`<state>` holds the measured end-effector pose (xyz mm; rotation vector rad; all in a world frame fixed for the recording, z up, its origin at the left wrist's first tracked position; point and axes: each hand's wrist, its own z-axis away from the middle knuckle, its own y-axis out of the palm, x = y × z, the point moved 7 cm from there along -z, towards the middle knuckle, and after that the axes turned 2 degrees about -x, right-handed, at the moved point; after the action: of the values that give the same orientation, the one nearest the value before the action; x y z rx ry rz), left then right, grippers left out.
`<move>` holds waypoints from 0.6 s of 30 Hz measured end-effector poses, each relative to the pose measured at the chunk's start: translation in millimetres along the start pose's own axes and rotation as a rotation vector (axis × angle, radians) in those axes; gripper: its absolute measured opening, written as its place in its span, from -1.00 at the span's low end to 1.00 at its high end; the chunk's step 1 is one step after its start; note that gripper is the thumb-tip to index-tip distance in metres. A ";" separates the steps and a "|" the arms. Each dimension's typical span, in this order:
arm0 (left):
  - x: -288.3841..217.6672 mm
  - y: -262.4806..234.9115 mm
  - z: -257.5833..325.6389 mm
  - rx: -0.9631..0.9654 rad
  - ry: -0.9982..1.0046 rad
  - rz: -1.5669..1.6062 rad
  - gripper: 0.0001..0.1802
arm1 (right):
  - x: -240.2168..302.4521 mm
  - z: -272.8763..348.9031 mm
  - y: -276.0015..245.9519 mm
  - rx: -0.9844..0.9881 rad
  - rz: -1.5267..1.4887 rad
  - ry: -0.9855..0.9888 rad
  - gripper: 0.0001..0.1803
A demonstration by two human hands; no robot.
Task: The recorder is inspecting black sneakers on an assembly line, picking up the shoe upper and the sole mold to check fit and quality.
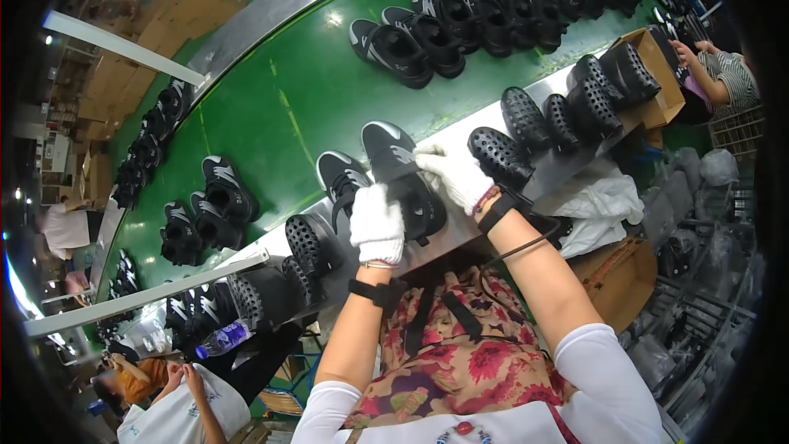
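Two hands are gloved in white; by the bent fingers of the right hand (pixel 456 177), the side of a black-and-grey shoe (pixel 390 152) is held; the left hand (pixel 376 226) is curled narrow by the shoe's other side, though whether anything is gripped by it cannot be told; the shoe is placed between both hands, its toe pointed toward the green surface (pixel 283 107); it is flanked by a second shoe (pixel 339 174) at left and a perforated black form (pixel 497 154) at right.
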<state>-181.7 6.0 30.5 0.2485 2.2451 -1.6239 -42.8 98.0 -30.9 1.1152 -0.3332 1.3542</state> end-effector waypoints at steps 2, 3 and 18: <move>14.3 -2.5 7.2 -0.080 -0.131 0.103 -0.72 | -3.5 -0.1 1.1 -0.019 -0.007 -0.024 -0.85; 16.0 -2.0 7.8 -0.046 -0.196 0.107 -0.71 | -4.0 2.2 1.3 0.008 -0.063 -0.026 -0.84; 5.4 4.0 -5.8 0.054 -0.304 0.099 -0.71 | 12.6 42.0 3.5 -0.080 1.159 -0.448 -0.62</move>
<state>-186.3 12.4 26.5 0.1152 1.9335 -1.5558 -26.1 72.1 0.5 1.1797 -1.5164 2.0175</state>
